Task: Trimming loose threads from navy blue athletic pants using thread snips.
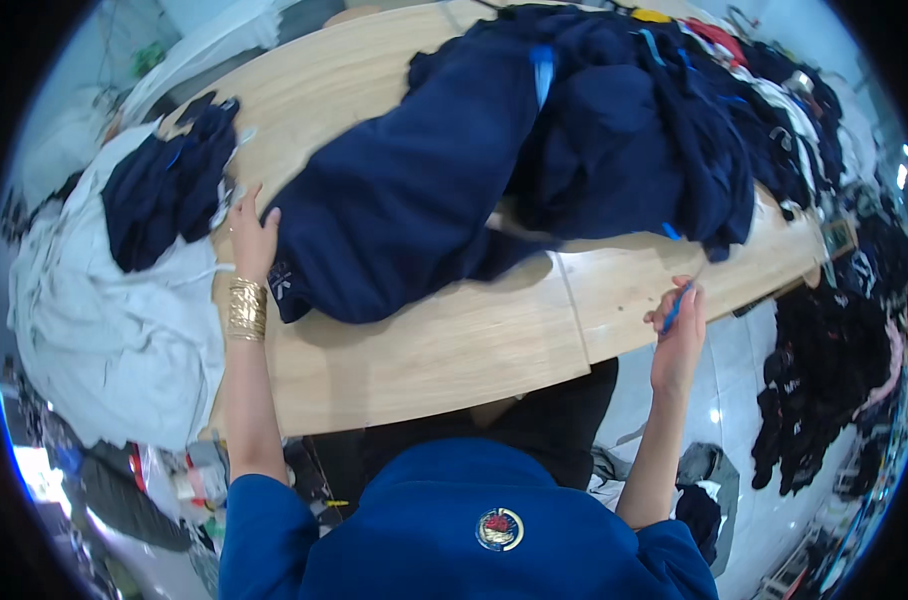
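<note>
My left hand [254,235] is at the left end of a navy garment [394,180] spread on the wooden table. Its fingers are apart, and the thumb is close beside the fabric edge; whether it touches cannot be made out. White marks show on the garment's lower left corner. Over the table's front edge, right of the garment, my right hand [682,325] is closed around a slim blue tool [677,308]. That tool is partly hidden by the fingers, so its kind is unclear. More navy fabric [614,150] lies bunched beyond, with a light blue strip [543,78] on it.
Left of the table hangs a heap of white cloth [104,330], with a dark navy piece [169,185] on top. Dark and mixed clothes [784,110] crowd the table's far right. Black clothing [819,370] is piled low on the right, beside the pale tiled floor [739,370].
</note>
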The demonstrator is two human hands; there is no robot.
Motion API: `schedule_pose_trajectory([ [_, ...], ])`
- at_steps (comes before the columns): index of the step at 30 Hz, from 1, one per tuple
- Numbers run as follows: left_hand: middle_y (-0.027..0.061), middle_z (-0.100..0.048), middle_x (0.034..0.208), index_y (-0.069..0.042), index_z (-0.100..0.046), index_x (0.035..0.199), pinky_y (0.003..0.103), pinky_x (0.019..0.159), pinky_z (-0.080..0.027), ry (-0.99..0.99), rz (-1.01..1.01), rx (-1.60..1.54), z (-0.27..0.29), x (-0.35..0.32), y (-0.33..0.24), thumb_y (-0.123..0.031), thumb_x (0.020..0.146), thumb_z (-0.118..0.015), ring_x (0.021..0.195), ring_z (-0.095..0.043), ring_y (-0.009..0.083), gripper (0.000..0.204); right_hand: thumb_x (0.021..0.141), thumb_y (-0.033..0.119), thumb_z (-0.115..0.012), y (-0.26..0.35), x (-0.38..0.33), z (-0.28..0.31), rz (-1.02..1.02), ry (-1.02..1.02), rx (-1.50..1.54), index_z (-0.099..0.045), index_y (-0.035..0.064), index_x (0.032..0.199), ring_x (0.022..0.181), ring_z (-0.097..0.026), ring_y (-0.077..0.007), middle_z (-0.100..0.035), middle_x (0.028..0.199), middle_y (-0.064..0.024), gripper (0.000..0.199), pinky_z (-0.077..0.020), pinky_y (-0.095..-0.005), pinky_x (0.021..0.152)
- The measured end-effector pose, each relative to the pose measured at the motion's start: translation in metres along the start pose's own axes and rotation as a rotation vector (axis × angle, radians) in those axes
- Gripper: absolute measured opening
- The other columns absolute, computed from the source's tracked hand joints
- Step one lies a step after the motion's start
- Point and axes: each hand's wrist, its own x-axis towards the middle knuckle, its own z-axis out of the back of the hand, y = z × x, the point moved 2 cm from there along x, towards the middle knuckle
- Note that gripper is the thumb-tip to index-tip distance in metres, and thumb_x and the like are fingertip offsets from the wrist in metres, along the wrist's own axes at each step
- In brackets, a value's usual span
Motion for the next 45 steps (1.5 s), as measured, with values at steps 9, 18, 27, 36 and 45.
schedule_pose_trajectory([
  [9, 0.0115, -0.045, 0.13, -0.014, -0.055, 0.117, 0.045, 0.105, -0.029, 0.535, -0.14, -0.112, 0.039, -0.119, -0.002, -0.017, 0.076, -0.067, 0.127, -0.034, 0.0347, 0.043, 0.09, 0.013, -0.053, -0.041, -0.022, -0.091, -0.075, 0.42, -0.636, -0.066, 0.0055, 0.099, 0.05, -0.04, -0.0036, -0.047, 0.065, 0.0018, 0.018, -0.0332, -0.0184, 0.045],
  [18, 0.0045, -0.043, 0.137, -0.012, -0.061, 0.095, 0.052, 0.11, -0.009, 0.764, -0.077, -0.319, 0.051, -0.156, 0.017, 0.005, 0.071, -0.055, 0.133, -0.03, 0.0257, 0.03, 0.078, 0.016, -0.065, -0.102, 0.035, -0.162, 0.087, 0.45, -0.949, -0.063, 0.0101, 0.107, 0.06, -0.052, -0.0181, -0.053, 0.074, -0.0072, 0.03, -0.0431, -0.0319, 0.058],
  [27, 0.0066, -0.058, 0.12, -0.013, -0.064, 0.1, 0.049, 0.101, -0.03, 0.912, -0.007, -0.081, 0.094, -0.129, -0.005, -0.011, 0.076, -0.064, 0.117, -0.049, 0.0241, 0.024, 0.078, 0.02, -0.066, -0.146, 0.01, -0.143, 0.126, 0.482, -1.042, -0.061, 0.006, 0.093, 0.077, -0.058, -0.033, -0.058, 0.083, -0.0128, 0.021, -0.0455, -0.0387, 0.067],
  [36, 0.0091, -0.059, 0.099, -0.007, -0.06, 0.105, 0.033, 0.082, -0.046, 0.812, 0.001, -0.782, 0.001, -0.129, -0.131, -0.009, 0.08, -0.062, 0.089, -0.058, 0.0265, 0.025, 0.084, 0.018, -0.06, -0.142, -0.009, -0.123, 0.102, 0.502, -0.871, -0.056, 0.0033, 0.087, 0.062, -0.055, -0.0207, -0.058, 0.07, -0.0086, 0.016, -0.0435, -0.0304, 0.056],
  [45, 0.0084, -0.054, 0.113, -0.01, -0.059, 0.109, 0.035, 0.088, -0.042, 0.624, -0.296, -0.581, -0.025, -0.149, -0.153, -0.008, 0.076, -0.064, 0.102, -0.05, 0.0266, 0.033, 0.091, 0.017, -0.051, -0.081, -0.021, -0.034, -0.543, 0.373, -0.543, -0.054, 0.0058, 0.093, 0.049, -0.045, -0.0062, -0.06, 0.064, -0.0029, 0.012, -0.0348, -0.0207, 0.045],
])
